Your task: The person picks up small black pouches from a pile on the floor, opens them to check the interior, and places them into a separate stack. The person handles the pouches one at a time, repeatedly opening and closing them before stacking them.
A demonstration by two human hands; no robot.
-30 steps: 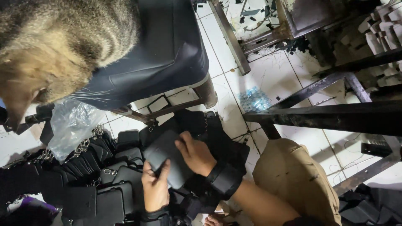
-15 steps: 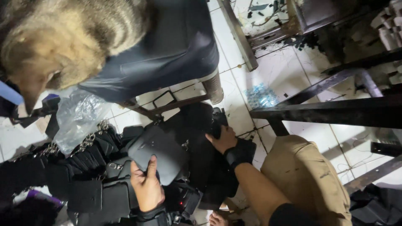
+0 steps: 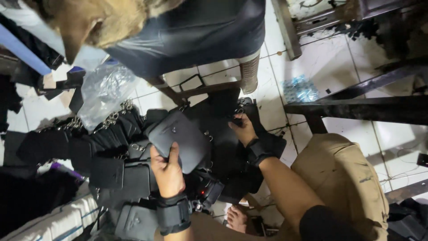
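My left hand (image 3: 168, 172) grips a dark grey pouch bag (image 3: 180, 139) by its lower left corner and holds it up above a heap of black bags (image 3: 116, 172). To the right, my right hand (image 3: 243, 129) reaches down onto another black bag (image 3: 227, 107) at the top of the pile, fingers curled on its edge by a metal ring. Both wrists wear black straps. My bent knee in tan trousers (image 3: 343, 178) is at the lower right.
Another person in a dark shirt (image 3: 196, 31) leans in from the top. A clear plastic bag (image 3: 104, 91) with metal chains lies at the upper left. A dark metal frame (image 3: 356, 109) crosses the right side over a white tiled floor (image 3: 312, 58).
My right hand left the grey pouch and moved up and right onto another black bag. My left hand keeps the pouch, lifted a little higher.
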